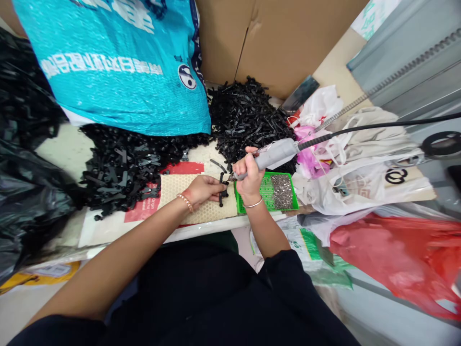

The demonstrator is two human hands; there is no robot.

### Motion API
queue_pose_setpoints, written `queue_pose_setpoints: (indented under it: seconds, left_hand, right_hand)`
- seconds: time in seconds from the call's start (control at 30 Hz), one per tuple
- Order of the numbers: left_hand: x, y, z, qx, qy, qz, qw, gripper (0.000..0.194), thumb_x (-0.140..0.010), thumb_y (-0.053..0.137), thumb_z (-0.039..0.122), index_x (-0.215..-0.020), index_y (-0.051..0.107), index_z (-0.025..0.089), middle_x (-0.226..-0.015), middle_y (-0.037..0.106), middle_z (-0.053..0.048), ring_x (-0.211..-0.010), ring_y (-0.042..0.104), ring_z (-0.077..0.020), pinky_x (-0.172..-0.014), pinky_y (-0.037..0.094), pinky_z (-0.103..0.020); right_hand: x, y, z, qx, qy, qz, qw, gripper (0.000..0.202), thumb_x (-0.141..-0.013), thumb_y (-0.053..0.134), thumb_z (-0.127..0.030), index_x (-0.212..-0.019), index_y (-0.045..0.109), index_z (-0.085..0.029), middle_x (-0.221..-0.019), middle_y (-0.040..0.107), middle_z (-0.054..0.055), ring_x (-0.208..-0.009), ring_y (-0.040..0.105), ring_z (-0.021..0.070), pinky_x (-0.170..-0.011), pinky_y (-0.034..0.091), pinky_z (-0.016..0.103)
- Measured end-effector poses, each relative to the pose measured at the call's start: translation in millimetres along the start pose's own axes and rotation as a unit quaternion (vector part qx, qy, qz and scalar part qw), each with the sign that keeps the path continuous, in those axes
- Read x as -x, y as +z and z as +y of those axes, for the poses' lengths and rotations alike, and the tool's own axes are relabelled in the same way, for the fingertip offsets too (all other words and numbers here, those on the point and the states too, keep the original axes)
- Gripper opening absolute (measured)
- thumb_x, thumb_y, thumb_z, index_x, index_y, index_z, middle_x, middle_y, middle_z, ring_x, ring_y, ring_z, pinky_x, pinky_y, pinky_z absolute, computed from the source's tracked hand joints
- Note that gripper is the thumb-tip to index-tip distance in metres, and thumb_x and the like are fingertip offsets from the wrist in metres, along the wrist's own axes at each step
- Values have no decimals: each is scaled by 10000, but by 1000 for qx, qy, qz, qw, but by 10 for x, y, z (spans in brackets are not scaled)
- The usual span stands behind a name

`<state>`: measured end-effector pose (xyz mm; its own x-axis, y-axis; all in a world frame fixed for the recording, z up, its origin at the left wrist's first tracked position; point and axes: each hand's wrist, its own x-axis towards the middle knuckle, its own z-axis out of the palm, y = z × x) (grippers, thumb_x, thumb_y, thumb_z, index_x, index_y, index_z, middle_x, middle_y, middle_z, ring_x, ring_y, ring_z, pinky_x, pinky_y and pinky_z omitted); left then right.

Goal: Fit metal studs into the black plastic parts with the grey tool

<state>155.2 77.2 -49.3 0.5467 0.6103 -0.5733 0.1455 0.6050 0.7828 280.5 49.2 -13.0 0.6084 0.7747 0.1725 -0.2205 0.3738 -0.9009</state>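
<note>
My left hand pinches a small black plastic part over a beige textured mat. In my right hand is a grey electric screwdriver, its fingers wrapped round the body near the front end. The screwdriver tilts down to the left, and its tip is at the black part; whether it touches a screw is too small to tell. Just right of the mat, partly behind my right wrist, lies a green tray with many small metal screws. A loose black strip rests above the held part.
Black parts form a pile at the back and another pile at the left. A blue bag stands behind the left one. A black cable and a coiled spring run right from the screwdriver. Plastic bags crowd the right.
</note>
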Motion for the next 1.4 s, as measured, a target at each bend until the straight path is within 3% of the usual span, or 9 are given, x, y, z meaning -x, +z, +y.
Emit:
queue_pose_setpoints:
  seconds: [0.3,0.53,0.8,0.93,1.07,1.13,1.23,1.33,1.4]
  left_hand:
    - [8,10,8,-9,0,5,1000,292,-585,924,248,-630,668,114,-582,645,-6,-526,585,-104,-559,564,-254]
    - [-3,3,11,-7,0,1,1000,386,-478,975,294,-627,666,116,-578,650,-8,-529,596,-113,-566,569,-259]
    - [17,15,48,-1,-11,3,1000,403,-443,982,271,-570,626,130,-558,651,-10,-526,609,-122,-561,554,-256]
    - [11,18,52,5,-9,10,1000,395,-442,978,255,-568,627,128,-561,655,-17,-548,634,-141,-569,559,-267]
    - [7,5,52,6,-7,13,1000,394,-452,973,248,-556,613,128,-550,647,-13,-541,633,-138,-552,555,-258]
    - [8,0,53,7,-10,2,1000,386,-465,969,253,-567,619,128,-558,655,-13,-537,629,-132,-555,562,-257]
    - [4,-3,48,12,-14,-14,1000,354,-505,959,259,-619,653,122,-614,692,-30,-562,644,-128,-581,580,-257]
    - [-7,-7,32,15,-18,-8,1000,310,-563,941,247,-663,677,118,-659,718,-47,-572,655,-122,-588,582,-246]
    - [-15,-12,19,15,-18,-3,1000,288,-598,929,240,-675,680,115,-679,729,-58,-567,656,-121,-590,584,-249]
  right_hand:
    - [2,-6,13,12,-3,-4,1000,337,-788,679,-502,-967,526,-260,-495,317,-139,-409,315,62,-472,337,233]
    - [36,-2,38,2,-3,-16,1000,343,-776,699,-487,-965,535,-252,-493,339,-135,-412,330,63,-472,350,237]
    - [1,-29,88,61,23,-94,993,398,-759,712,-586,-898,529,-260,-515,345,-118,-419,346,80,-454,381,266]
    - [-51,-52,156,40,40,-165,985,333,-799,721,-516,-891,548,-247,-536,376,-111,-413,346,67,-431,339,252]
    - [-54,-37,179,26,45,-190,980,279,-814,727,-443,-917,578,-231,-526,383,-117,-414,360,60,-444,345,242]
    - [-39,-23,102,29,42,-175,983,310,-799,731,-460,-955,589,-233,-517,384,-120,-418,363,64,-447,344,241]
    - [-27,-55,-112,44,10,-94,995,363,-776,711,-526,-980,584,-254,-510,370,-119,-420,356,74,-456,352,248]
    - [-51,-196,-259,64,-40,2,997,357,-760,703,-538,-945,572,-262,-507,352,-119,-422,345,75,-468,356,250]
    - [-74,-329,-242,67,-41,31,996,342,-752,713,-507,-935,571,-254,-504,347,-124,-423,340,72,-469,347,243]
